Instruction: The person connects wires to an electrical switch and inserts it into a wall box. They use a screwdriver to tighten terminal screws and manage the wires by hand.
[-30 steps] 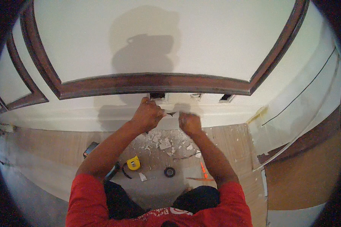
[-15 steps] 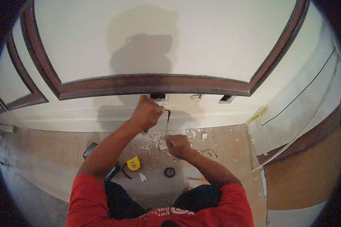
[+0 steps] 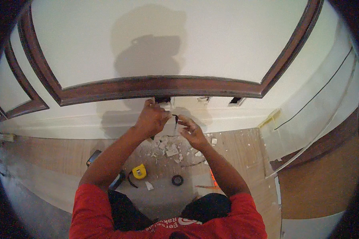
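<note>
My left hand is closed just below a dark rectangular wall cutout, its fingertips pinched on a thin black strip, a wire or tape; I cannot tell which. The strip hangs short from the pinch. A dark tip of something pokes out beneath that hand, its kind hidden. My right hand is raised beside the strip, fingers curved and apart, with index and thumb close to it; whether they touch is unclear.
On the floor lie a yellow tape measure, a roll of black tape, white plaster scraps and an orange tool. Another cutout opens at the right. Brown moulding crosses above my hands; a white panel stands at right.
My right hand has risen from low over the plaster scraps to beside my left hand, and its fingers have spread. The left hand keeps its pinch in nearly the same place.
</note>
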Motion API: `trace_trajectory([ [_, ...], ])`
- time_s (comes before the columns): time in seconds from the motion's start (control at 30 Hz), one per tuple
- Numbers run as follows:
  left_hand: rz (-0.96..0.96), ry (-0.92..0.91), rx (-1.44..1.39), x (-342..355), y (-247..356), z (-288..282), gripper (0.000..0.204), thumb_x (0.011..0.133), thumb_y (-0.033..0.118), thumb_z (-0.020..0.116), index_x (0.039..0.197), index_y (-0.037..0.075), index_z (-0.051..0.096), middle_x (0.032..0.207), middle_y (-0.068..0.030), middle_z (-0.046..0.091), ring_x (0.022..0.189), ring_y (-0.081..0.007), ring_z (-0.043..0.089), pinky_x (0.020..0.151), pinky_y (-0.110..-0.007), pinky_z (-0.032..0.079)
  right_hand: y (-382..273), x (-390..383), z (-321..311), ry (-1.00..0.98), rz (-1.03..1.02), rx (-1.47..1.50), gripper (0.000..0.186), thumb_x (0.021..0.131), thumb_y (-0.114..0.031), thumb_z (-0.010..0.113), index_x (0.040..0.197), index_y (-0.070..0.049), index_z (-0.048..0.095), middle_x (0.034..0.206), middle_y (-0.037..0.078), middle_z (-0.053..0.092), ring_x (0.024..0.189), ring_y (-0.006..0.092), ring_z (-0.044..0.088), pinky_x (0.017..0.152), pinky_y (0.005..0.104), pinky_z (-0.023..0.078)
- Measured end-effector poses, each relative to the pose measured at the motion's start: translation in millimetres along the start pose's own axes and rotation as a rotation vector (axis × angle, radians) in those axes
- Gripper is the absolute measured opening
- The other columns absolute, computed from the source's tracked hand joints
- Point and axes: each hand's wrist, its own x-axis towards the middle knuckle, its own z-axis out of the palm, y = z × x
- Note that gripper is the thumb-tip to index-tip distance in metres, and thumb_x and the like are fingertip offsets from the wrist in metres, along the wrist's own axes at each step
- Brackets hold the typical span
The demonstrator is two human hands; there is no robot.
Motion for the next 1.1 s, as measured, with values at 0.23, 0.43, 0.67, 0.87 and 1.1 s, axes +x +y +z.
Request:
trace_trajectory([
  [0.23, -0.002, 0.040, -0.120, 0, 3, 3, 0.013, 0.088, 0.024, 0.062, 0.090, 0.015, 0.071, 0.076, -0.0051, 0.067, 0.090, -0.0254, 0.062, 0.100, -0.051, 0.034, 22, 13, -7, -0.185, 0.137, 0.064, 0.028, 0.100, -0.019, 0.051, 0.123, -0.003, 0.056, 0.119, 0.010, 0.061, 0.112, 0.0208, 0.059, 0.090, 0.0354, 0.049],
  [0.43, 0.017, 0.075, -0.155, -6, -6, 3, 0.013, 0.088, 0.023, 0.062, 0.095, 0.017, 0.072, 0.078, -0.0039, 0.067, 0.092, -0.0245, 0.062, 0.102, -0.052, 0.032, -31, 17, 11, -0.211, 0.282, 0.418, 0.024, 0.101, -0.022, 0.048, 0.098, -0.002, 0.061, 0.084, 0.006, 0.059, 0.081, 0.0172, 0.060, 0.077, 0.0335, 0.049],
  [0.67, 0.180, 0.058, 0.020, -11, -11, 23, 0.017, 0.083, 0.021, 0.065, 0.097, 0.016, 0.072, 0.081, -0.0033, 0.067, 0.094, -0.0242, 0.061, 0.104, -0.053, 0.032, 7, 36, -23, -0.032, 0.459, 0.466, 0.014, 0.093, -0.017, 0.061, 0.085, -0.006, 0.061, 0.059, -0.005, 0.042, 0.049, 0.0103, 0.041, 0.052, 0.0282, 0.037],
  [0.87, 0.147, 0.005, 0.084, -2, -3, 14, 0.010, 0.082, 0.020, 0.063, 0.086, 0.015, 0.071, 0.075, -0.0060, 0.064, 0.092, -0.0261, 0.061, 0.103, -0.053, 0.032, -62, 42, -10, 0.030, -0.239, -0.667, 0.015, 0.084, -0.017, 0.067, 0.078, -0.003, 0.067, 0.072, 0.011, 0.066, 0.053, 0.0282, 0.057, 0.049, 0.0358, 0.041],
  [1.1, 0.094, 0.086, -0.034, 2, -4, 25, 0.011, 0.084, 0.019, 0.061, 0.081, 0.011, 0.068, 0.070, -0.0104, 0.062, 0.084, -0.0299, 0.062, 0.101, -0.054, 0.032, -51, -6, 23, -0.094, -0.736, -1.101, 0.017, 0.081, -0.011, 0.057, 0.092, -0.004, 0.068, 0.067, 0.017, 0.062, 0.059, 0.0343, 0.063, 0.054, 0.0440, 0.050],
])
